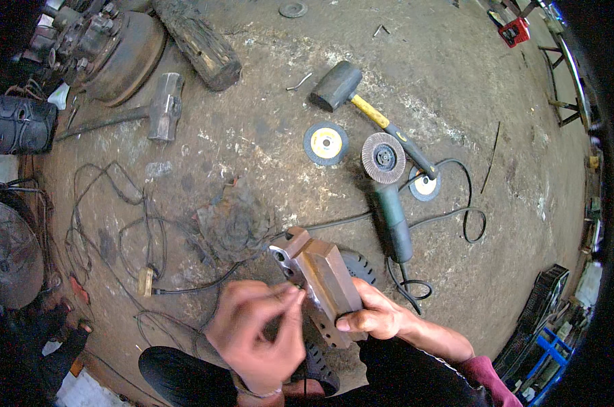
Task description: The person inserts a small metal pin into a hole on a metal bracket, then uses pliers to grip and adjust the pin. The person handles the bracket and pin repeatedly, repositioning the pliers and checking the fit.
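A brown, rusty metal block (328, 271) with a stepped shape and a row of holes along its edge is held tilted above the floor. My right hand (375, 313) grips its near right side, the thumb lying over the face. At the block's left edge, my left hand (259, 325) is closed in a pinch, fingertips against the metal by the holes; whatever they hold, if anything, is too small to make out. Beyond the block lies an angle grinder (389, 217) with a flap disc (383, 158) facing up.
A rubber mallet (337, 86) and grinding discs (326, 143) lie ahead. Farther left are a sledgehammer (164, 112), a wooden log (198, 44) and a rusty drum (127, 57). Cables (144, 203) loop across the floor beside a crumpled grey rag (232, 220). Another person's foot (83, 329) shows at lower left.
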A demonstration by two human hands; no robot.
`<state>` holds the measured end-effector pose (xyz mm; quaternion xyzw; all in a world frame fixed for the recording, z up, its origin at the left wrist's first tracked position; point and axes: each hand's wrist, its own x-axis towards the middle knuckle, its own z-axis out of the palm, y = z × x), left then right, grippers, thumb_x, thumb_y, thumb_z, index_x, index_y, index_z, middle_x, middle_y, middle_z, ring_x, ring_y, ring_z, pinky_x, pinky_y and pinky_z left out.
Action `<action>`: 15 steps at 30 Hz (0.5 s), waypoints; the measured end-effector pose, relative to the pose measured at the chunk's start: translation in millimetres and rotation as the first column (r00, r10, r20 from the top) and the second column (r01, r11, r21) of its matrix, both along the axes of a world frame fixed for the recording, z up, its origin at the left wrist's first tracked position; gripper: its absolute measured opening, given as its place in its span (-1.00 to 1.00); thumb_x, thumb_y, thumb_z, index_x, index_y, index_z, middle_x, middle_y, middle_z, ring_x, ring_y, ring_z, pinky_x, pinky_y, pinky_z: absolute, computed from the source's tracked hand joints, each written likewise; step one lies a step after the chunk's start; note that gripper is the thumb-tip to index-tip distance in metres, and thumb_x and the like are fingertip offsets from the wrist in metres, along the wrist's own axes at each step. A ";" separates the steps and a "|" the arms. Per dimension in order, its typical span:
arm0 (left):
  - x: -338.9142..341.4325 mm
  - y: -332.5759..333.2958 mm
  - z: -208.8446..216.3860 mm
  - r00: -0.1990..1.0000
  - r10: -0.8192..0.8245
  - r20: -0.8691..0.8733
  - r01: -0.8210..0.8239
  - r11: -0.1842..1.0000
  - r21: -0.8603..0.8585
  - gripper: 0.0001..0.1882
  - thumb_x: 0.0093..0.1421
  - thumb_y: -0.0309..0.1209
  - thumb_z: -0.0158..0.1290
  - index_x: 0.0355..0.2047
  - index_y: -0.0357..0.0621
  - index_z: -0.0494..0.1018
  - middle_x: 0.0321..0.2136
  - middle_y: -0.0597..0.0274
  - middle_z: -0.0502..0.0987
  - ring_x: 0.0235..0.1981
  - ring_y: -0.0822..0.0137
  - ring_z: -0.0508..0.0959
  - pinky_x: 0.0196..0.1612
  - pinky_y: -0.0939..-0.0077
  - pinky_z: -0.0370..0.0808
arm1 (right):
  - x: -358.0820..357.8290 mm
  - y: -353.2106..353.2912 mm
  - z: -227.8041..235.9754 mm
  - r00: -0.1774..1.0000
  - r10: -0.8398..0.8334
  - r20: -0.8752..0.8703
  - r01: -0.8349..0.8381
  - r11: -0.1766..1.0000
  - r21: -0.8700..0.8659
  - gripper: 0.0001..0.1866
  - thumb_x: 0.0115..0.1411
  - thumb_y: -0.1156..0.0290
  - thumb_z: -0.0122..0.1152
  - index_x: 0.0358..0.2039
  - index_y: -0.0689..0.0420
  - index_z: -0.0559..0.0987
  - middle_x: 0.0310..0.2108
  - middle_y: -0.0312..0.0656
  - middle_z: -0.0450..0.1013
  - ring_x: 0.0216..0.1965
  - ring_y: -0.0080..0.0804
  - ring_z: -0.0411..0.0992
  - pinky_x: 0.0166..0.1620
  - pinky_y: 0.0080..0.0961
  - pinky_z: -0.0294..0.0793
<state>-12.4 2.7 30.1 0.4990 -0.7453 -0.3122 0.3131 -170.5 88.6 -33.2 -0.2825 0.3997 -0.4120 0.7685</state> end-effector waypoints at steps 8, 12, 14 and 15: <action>0.4 -9.9 -8.0 0.997 -0.019 -0.077 0.027 0.995 0.099 -0.83 -0.06 -0.61 0.32 -0.42 -0.19 0.61 -0.50 0.21 0.54 -0.44 0.22 0.54 -0.37 0.39 0.45 | -1.1 -0.1 -2.3 0.999 0.000 0.039 -0.003 0.997 0.077 -0.31 0.08 0.22 0.18 0.19 0.29 0.33 -0.03 -0.12 0.37 0.03 -0.34 0.30 0.12 -0.32 0.30; -3.8 -10.1 -8.7 0.995 -0.066 -0.076 0.076 0.989 0.128 -0.84 -0.01 -0.60 0.30 -0.36 -0.23 0.63 -0.46 0.18 0.54 -0.42 0.25 0.55 -0.37 0.46 0.44 | -0.1 3.6 -3.9 0.996 -0.084 0.016 0.080 0.985 0.153 -0.33 0.07 0.24 0.20 0.17 0.29 0.35 -0.07 -0.12 0.41 -0.01 -0.33 0.34 0.12 -0.33 0.33; 0.6 -13.6 -9.8 0.988 -0.010 -0.155 0.050 0.966 0.253 -0.86 0.05 -0.61 0.26 -0.34 -0.27 0.62 -0.39 0.17 0.55 -0.40 0.34 0.54 -0.37 0.54 0.42 | -0.1 5.2 -4.2 0.960 -0.149 0.236 0.088 0.965 0.248 -0.34 0.05 0.26 0.21 0.16 0.28 0.37 -0.13 -0.13 0.45 -0.08 -0.31 0.40 0.08 -0.31 0.37; 3.4 -14.6 -10.3 0.979 0.061 -0.193 0.005 0.946 0.325 -0.87 0.08 -0.62 0.24 -0.32 -0.29 0.62 -0.35 0.17 0.55 -0.38 0.39 0.53 -0.38 0.58 0.41 | -0.9 6.7 -3.5 0.926 -0.180 0.332 0.076 0.950 0.304 -0.35 0.04 0.27 0.22 0.15 0.27 0.38 -0.16 -0.14 0.47 -0.11 -0.29 0.42 0.07 -0.30 0.39</action>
